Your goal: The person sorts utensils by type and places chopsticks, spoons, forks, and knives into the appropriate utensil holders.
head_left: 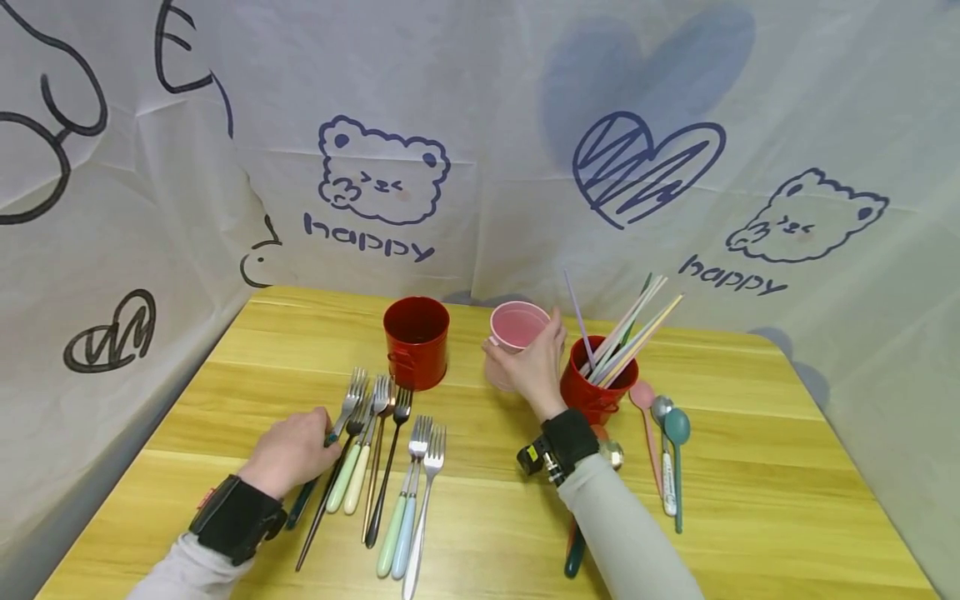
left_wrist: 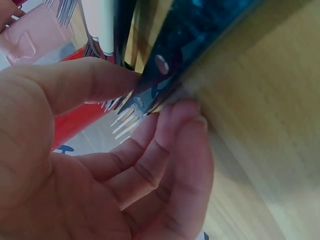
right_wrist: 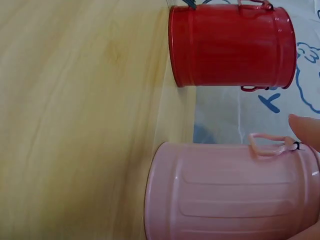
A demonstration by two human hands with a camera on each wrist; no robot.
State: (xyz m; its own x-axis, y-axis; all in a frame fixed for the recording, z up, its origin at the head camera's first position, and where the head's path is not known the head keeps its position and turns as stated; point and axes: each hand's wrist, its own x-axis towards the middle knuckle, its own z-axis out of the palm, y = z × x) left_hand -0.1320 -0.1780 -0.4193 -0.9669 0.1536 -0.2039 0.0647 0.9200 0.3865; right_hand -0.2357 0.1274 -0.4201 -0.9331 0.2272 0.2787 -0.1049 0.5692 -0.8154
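Observation:
My left hand [head_left: 292, 450] is at the left end of a row of forks. Its thumb and fingertips pinch a fork with a dark teal handle [left_wrist: 192, 42] near where the handle meets the metal; the tines point toward the back. My right hand [head_left: 534, 371] holds a small pink bucket [right_wrist: 240, 192] by its rim, thumb on the left side and fingers on the right. The bucket stands upright on the table. Beside the left hand lie several more forks, among them a black fork [head_left: 390, 467] and a silver one [head_left: 429, 500].
A red bucket [head_left: 417, 350] stands left of the pink one. To its right, another red bucket [head_left: 588, 396] holds several straws [head_left: 630, 329]. Spoons, including a teal spoon [head_left: 677, 429] and a pink spoon [head_left: 643, 400], lie on the right; others are partly under the right forearm.

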